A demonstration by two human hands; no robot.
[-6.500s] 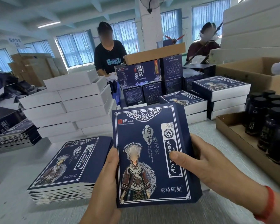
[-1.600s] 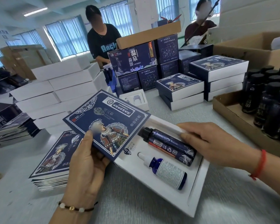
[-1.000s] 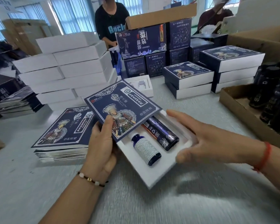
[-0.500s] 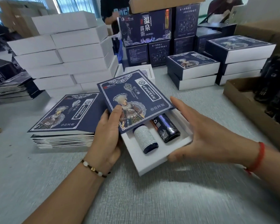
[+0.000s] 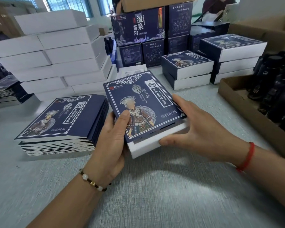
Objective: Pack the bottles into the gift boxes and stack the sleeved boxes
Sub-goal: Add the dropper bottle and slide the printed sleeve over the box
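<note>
A stack of flat navy sleeves (image 5: 61, 119) lies at left on the grey table (image 5: 155, 195). The left hand (image 5: 112, 137) grips the printed sleeve (image 5: 141, 104), thumb on top. The white gift box (image 5: 146, 146) sits mostly inside this sleeve. The right hand (image 5: 199, 129) presses the box end with straight fingers. Sleeved boxes (image 5: 187, 69) are stacked behind.

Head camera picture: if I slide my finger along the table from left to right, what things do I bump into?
Flat sleeve stack → left hand → sleeve going over the white box → right hand → cardboard tray of dark bottles.
</note>
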